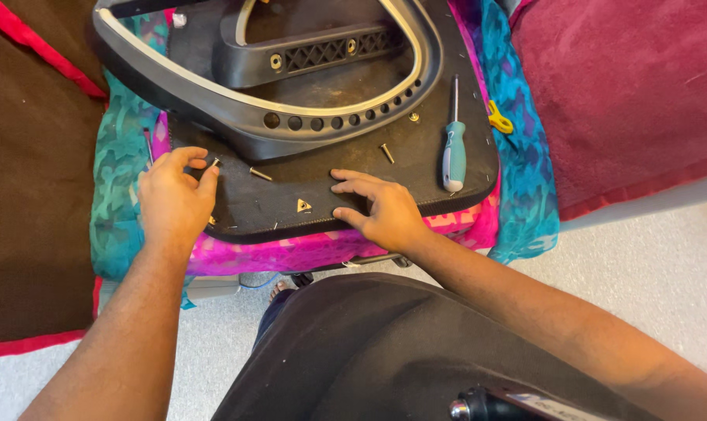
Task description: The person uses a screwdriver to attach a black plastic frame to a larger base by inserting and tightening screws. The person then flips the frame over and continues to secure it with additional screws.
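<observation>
The open strip of black board (306, 199) between the left hand (172, 201) and the right hand (380, 209) is mostly free — only one loose screw (260, 174) and a small triangular sticker (303, 205) lie there. Behind it the grey curved frame (291, 117) blocks the way. Rightward, another screw (388, 153) and the screwdriver (453, 148) lie across the path. A yellow piece (500, 119) — perhaps a clip — lies on the cloth (525, 156) beyond the board's edge.

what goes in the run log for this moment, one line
left hand: pinching screw | right hand: flat on black seat panel | screwdriver: lying on panel, untouched
</observation>
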